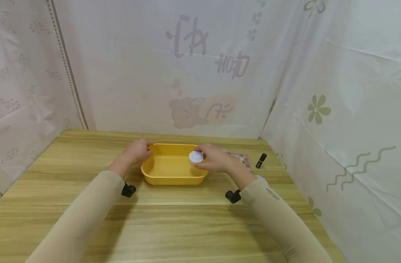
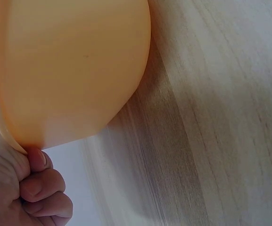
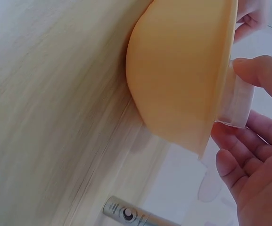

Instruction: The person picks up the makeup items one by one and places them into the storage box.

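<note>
A yellow plastic basin (image 1: 174, 180) stands on the wooden table, its inside bare in the head view. My left hand (image 1: 138, 150) grips its left rim, thumb and curled fingers at the edge (image 2: 4, 134) in the left wrist view. Over the right side of the basin, my right hand (image 1: 215, 159) holds a small round container (image 1: 196, 157) with a white patterned top. The right wrist view shows the container's clear side (image 3: 238, 101) between thumb and fingers, partly hidden behind the basin's rim.
Right of the basin lies a checkered brown-and-pink palette (image 1: 241, 159), partly behind my right hand. A black tube with a light band (image 1: 261, 160) is farther right. A white round thing (image 1: 262, 180) peeks out behind my right forearm. The right wrist view has a silvery tube (image 3: 136, 214).
</note>
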`<move>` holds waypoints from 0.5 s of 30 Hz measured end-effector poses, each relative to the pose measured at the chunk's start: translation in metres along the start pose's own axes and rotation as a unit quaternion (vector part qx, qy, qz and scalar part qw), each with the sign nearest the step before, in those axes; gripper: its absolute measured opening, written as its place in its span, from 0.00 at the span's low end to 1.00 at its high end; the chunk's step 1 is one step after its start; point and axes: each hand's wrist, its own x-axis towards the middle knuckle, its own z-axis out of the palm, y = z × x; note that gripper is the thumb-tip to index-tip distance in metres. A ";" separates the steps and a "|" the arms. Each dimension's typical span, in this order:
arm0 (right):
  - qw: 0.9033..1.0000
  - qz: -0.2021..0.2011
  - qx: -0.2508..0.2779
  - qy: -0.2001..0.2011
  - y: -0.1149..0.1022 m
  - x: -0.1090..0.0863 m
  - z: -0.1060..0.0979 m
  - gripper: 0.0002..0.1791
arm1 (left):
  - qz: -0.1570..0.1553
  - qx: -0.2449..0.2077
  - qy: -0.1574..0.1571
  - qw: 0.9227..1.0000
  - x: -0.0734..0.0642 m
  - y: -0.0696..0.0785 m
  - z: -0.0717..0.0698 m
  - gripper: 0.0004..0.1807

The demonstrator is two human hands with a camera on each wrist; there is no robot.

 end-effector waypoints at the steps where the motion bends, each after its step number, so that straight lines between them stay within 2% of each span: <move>1: 1.000 0.000 -0.002 -0.002 -0.001 0.002 0.001 0.36 | 0.000 0.000 0.001 1.000 0.000 0.000 0.000 0.31; 15: 1.000 0.012 0.001 -0.025 -0.012 0.018 0.007 0.34 | 0.002 0.009 0.007 1.000 0.000 0.000 0.001 0.31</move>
